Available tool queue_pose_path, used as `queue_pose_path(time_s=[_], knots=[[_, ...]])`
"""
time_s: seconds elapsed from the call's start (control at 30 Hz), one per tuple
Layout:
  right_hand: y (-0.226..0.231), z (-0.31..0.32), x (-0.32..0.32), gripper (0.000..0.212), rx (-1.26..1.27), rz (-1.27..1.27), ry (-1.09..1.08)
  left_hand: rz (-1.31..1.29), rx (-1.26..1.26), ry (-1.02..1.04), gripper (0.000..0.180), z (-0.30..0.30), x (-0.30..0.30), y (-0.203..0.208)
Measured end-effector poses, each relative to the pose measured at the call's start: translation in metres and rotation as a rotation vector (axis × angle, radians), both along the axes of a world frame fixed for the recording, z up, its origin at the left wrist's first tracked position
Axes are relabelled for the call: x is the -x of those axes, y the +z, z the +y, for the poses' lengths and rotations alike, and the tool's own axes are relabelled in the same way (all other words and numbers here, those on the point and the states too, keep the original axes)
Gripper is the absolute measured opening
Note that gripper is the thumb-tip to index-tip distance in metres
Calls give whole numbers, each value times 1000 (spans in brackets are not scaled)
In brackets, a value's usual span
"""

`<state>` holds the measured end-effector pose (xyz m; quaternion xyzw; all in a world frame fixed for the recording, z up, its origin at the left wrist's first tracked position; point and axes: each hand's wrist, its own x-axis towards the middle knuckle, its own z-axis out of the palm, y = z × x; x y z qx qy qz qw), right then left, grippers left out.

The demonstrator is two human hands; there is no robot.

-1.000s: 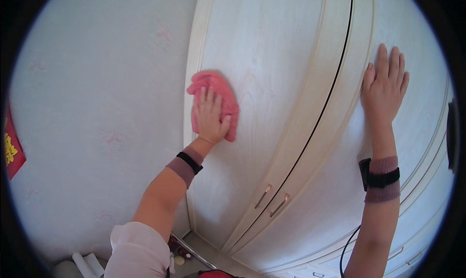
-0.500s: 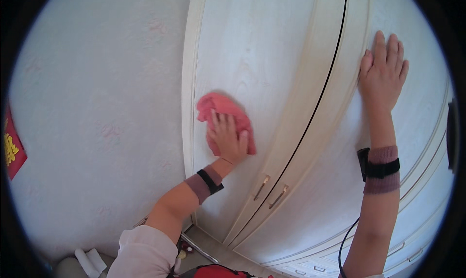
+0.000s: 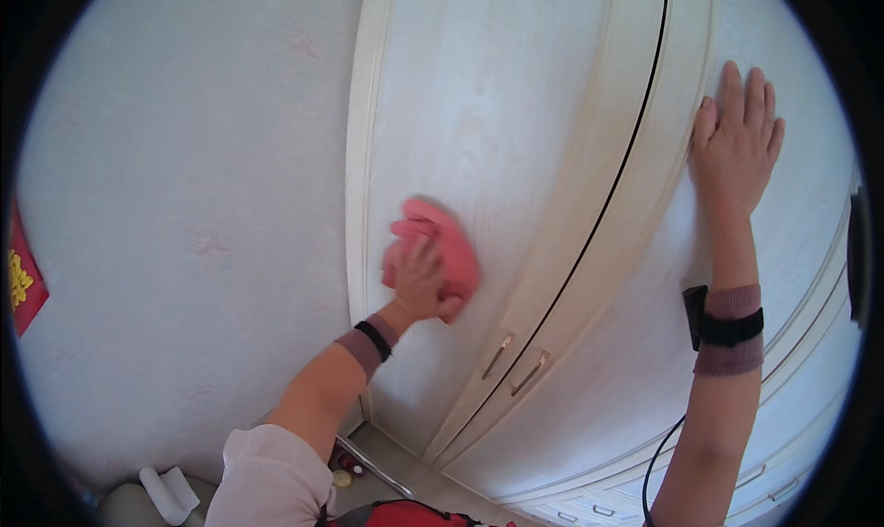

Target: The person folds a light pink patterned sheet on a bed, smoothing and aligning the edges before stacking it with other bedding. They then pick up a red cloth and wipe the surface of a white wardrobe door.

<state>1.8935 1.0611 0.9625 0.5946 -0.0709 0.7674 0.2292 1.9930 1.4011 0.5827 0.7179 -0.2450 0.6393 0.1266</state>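
Note:
A pink cloth (image 3: 459, 251) is bunched against the pale wooden left door (image 3: 470, 131) of a wardrobe. My left hand (image 3: 420, 283) presses the cloth to the door panel, its fingers slightly smeared by motion and curled over the fabric. Higher up and to the right, my right hand (image 3: 738, 154) lies flat on the right door (image 3: 635, 324), fingers stretched upward, nothing held. Both wrists wear mauve bands with black straps.
Two metal handles (image 3: 497, 356) flank the seam between the doors. Patterned wallpaper (image 3: 203, 205) covers the wall at left, with a red and yellow decoration (image 3: 28, 292). Drawers (image 3: 603, 510) are at lower right. A white rolled item (image 3: 168, 496) lies at lower left. A black cable (image 3: 657, 453) runs beside my right arm.
My left hand has slid the cloth slightly down the door, and the cloth has bunched up more. My right hand stays flat on the right door.

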Motion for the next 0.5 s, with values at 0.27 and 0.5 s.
queue_pose_path(time_s=[0.27, 0.5], knots=[[-1, -4, -3, 49, 40, -18, 42, 116, 394, 285, 73, 64, -23, -28], [1, -5, -9, 48, 84, -50, 115, 281, 846, 333, 72, -35, 10, -58]])
